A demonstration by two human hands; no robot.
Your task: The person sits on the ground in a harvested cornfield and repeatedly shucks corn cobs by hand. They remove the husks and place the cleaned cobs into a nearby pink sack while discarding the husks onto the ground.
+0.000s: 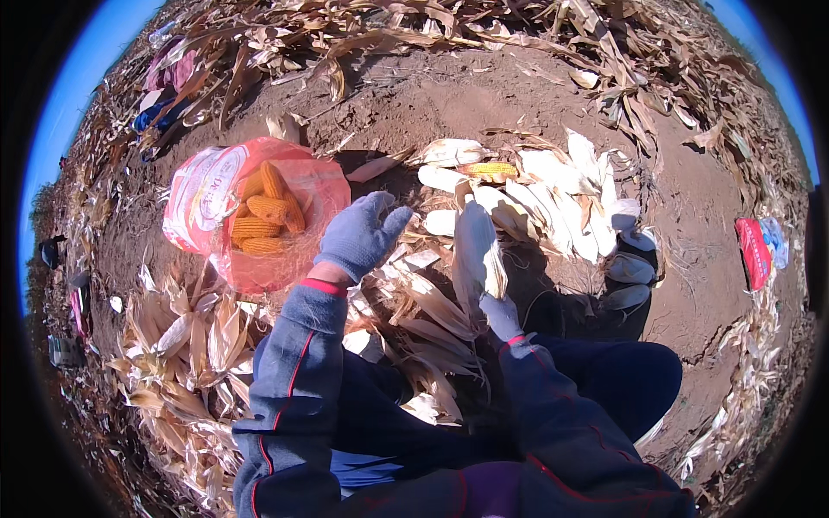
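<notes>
My right hand (502,316), in a grey knit glove, grips the lower end of an ear of corn in its pale husk (478,249). The ear points away from me, its husk still closed round it. To the left, my gloved left hand (363,233) is raised with thumb and fingers apart and nothing in it. Beside that hand lies a red and white woven plastic sack (201,194), its mouth towards me. Several bare orange corn cobs (267,208) rest inside. Beyond my right hand is a heap of unhusked ears (563,201), with one partly bared yellow ear (490,170) among them.
Loose husks (427,298) cover the ground between my knees, and a larger husk pile (188,369) lies at the left. Dry corn stalks (414,32) lie across the far side. A red packet (752,254) sits on the soil (693,226) at the far right.
</notes>
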